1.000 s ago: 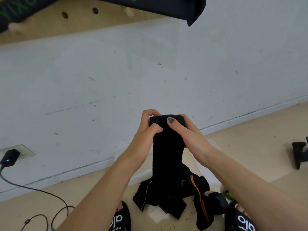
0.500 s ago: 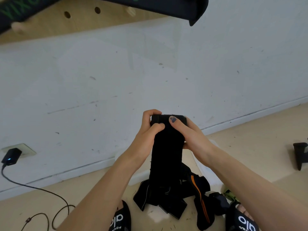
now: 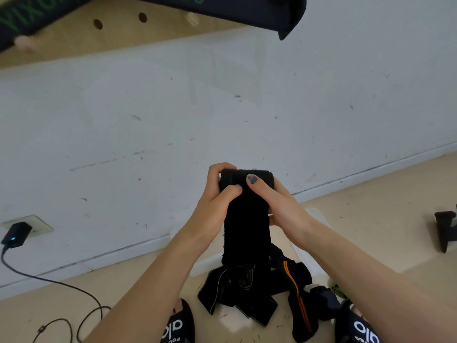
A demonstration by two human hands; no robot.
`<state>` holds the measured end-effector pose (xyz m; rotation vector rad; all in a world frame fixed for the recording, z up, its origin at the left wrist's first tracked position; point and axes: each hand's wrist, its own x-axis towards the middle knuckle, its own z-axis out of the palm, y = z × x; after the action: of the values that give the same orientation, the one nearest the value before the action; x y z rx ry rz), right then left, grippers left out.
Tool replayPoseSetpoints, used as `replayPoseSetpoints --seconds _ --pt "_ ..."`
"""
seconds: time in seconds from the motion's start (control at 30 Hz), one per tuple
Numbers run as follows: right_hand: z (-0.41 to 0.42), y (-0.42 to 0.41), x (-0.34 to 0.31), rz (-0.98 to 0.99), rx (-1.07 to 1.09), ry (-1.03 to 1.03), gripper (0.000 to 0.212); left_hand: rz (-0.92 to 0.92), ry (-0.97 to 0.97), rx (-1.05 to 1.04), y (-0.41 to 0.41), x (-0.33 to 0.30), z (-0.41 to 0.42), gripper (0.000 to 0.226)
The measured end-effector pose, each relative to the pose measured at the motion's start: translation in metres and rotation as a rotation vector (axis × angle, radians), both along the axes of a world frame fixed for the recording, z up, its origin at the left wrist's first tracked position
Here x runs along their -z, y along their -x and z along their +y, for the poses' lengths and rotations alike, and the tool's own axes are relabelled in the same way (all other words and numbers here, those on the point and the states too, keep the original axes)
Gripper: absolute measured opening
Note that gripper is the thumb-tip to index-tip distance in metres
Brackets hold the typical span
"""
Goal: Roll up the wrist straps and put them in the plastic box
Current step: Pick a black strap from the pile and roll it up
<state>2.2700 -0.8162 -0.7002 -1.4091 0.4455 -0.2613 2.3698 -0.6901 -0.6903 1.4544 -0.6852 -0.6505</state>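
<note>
Because the roll had to stay tight as it grew, both hands held the black wrist strap (image 3: pixel 244 219) up in the air, its loose tail hanging toward the pile of straps (image 3: pixel 252 290) on the floor. The left hand (image 3: pixel 217 201) curled its grip round the roll's left end, and the right hand (image 3: pixel 279 204) clasped the right end, thumb pressed across the top. The plastic box (image 3: pixel 314 216) sat behind, mostly hidden.

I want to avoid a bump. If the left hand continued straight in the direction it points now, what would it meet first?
Probably the white wall. The left hand, gripping the rolled wrist strap, points up and away toward it; nothing else shows between, though depth is unclear.
</note>
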Motion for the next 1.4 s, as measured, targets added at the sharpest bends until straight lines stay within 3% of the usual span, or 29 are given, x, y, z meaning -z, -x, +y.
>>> replayPoseSetpoints --seconds 0.23,0.37,0.53,0.7,0.8,0.97,1.1,1.27,1.4 --pt "-0.002 -0.001 0.004 -0.045 0.028 -0.017 0.036 0.038 -0.077 -0.008 -0.004 0.005 0.001 0.027" --pt "-0.005 -0.001 0.004 0.001 -0.005 0.001 0.05 0.002 -0.063 -0.025 -0.005 0.0 0.002 0.024" --pt "-0.006 -0.001 0.004 0.067 -0.102 -0.114 0.063 -0.181 -0.083 0.034 -0.003 -0.002 0.007 0.023" --pt "-0.009 -0.002 0.004 0.049 -0.088 -0.122 0.058 -0.315 -0.086 0.113 -0.003 -0.003 0.012 0.035" --pt "-0.01 -0.003 0.007 0.022 0.002 -0.117 0.064 -0.314 -0.074 0.122 -0.003 -0.003 0.013 0.039" --pt "-0.007 -0.001 0.005 -0.026 0.076 -0.064 0.041 -0.112 -0.079 0.142 -0.003 0.0 0.014 0.043" --pt "-0.005 0.001 0.0 -0.055 0.079 0.039 0.029 0.069 -0.092 0.114 0.001 0.003 0.008 0.02" --pt "-0.004 0.001 0.0 -0.018 0.068 0.105 0.025 -0.034 -0.126 0.086 -0.002 0.003 0.005 0.019" --pt "-0.003 -0.001 0.004 0.048 0.036 -0.046 0.041 -0.117 -0.092 0.104 -0.001 0.001 0.004 0.025"
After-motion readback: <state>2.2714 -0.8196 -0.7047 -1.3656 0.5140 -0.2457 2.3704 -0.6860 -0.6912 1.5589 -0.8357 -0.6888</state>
